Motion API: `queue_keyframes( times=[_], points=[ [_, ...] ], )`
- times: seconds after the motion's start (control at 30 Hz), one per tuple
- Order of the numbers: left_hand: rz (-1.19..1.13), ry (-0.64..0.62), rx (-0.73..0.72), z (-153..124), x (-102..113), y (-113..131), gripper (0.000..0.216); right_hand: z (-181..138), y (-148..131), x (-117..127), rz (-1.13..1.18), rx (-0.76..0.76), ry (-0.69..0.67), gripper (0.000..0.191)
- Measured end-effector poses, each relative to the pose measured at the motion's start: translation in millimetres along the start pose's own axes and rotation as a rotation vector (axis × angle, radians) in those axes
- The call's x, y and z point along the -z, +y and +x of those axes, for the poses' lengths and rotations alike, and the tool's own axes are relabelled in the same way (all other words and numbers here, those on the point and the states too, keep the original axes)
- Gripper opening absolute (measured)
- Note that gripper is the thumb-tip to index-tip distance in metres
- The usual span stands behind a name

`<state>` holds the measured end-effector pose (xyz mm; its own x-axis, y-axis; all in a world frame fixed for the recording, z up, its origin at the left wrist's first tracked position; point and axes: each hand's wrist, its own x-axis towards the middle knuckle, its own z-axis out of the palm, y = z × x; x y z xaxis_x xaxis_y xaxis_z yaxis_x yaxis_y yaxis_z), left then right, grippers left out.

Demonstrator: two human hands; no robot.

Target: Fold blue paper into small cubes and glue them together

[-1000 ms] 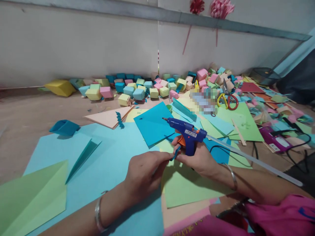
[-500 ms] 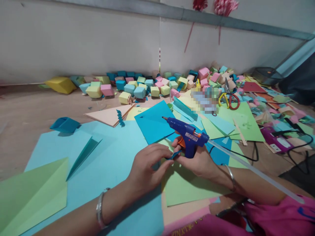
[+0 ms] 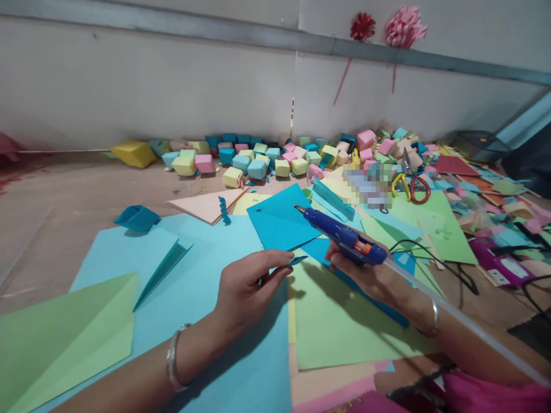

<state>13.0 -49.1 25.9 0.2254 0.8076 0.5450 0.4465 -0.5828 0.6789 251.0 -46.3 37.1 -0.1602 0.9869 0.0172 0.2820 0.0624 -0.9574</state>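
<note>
The left hand (image 3: 247, 284), reaching in from the near left with its wrist raised, pinches a small blue paper piece (image 3: 298, 261) between thumb and fingers above the right edge of the light-blue sheet (image 3: 206, 246). The right hand (image 3: 379, 281), above the far edge of the green sheet (image 3: 344, 341), curls its fingers around the glue gun (image 3: 333, 229), which points away and leftward.

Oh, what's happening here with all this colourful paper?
A person's left hand pinches a small blue paper piece, while the right hand holds a blue glue gun, its nozzle away from that piece. A long glue stick sticks out behind the gun. Coloured sheets lie beneath the hands, and small paper boxes crowd near the wall.
</note>
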Motion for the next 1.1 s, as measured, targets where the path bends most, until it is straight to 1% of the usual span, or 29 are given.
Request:
queue_keyframes(
  times=[0.07,0.13,0.2,0.27,0.33,0.43,0.5,0.57,0.63,0.73,0.83,0.97,1.1],
  points=[
    [-0.084,-0.005,0.109,-1,-2,-1,0.008,0,-3,1,0.013,-0.061,-0.035,0.025],
    [-0.170,-0.033,0.229,-1,-5,-1,0.007,0,-3,-1,0.044,-0.134,-0.092,0.030],
    [-0.221,-0.065,0.303,0,-7,0,0.007,0,1,-2,0.046,-0.155,-0.146,0.032],
    [-0.228,-0.103,0.303,0,-7,2,0.007,-2,6,-4,0.035,-0.127,-0.185,0.028],
    [-0.198,-0.144,0.260,1,-6,3,0.009,-3,11,-6,0.039,-0.104,-0.196,0.024],
    [-0.131,-0.164,0.191,1,-5,3,0.012,-4,10,-10,0.083,-0.132,-0.189,0.023],
    [-0.113,-0.169,0.182,0,-5,3,0.012,-4,7,-13,0.117,-0.172,-0.192,0.026],
    [-0.148,-0.175,0.234,-1,-7,2,0.013,-3,4,-15,0.147,-0.211,-0.200,0.036],
    [-0.237,-0.183,0.326,-2,-9,2,0.012,-2,2,-16,0.166,-0.241,-0.212,0.041],
    [-0.411,-0.192,0.446,-1,-11,5,0.011,0,2,-15,0.181,-0.255,-0.222,0.042],
    [-0.535,-0.198,0.516,2,-9,7,0.017,1,2,-15,0.179,-0.263,-0.210,0.043],
    [-0.556,-0.192,0.579,5,-5,6,0.022,1,3,-16,0.197,-0.279,-0.207,0.044],
    [-0.629,-0.180,0.636,6,-5,2,0.026,0,4,-17,0.162,-0.295,-0.202,0.040]
  ],
)
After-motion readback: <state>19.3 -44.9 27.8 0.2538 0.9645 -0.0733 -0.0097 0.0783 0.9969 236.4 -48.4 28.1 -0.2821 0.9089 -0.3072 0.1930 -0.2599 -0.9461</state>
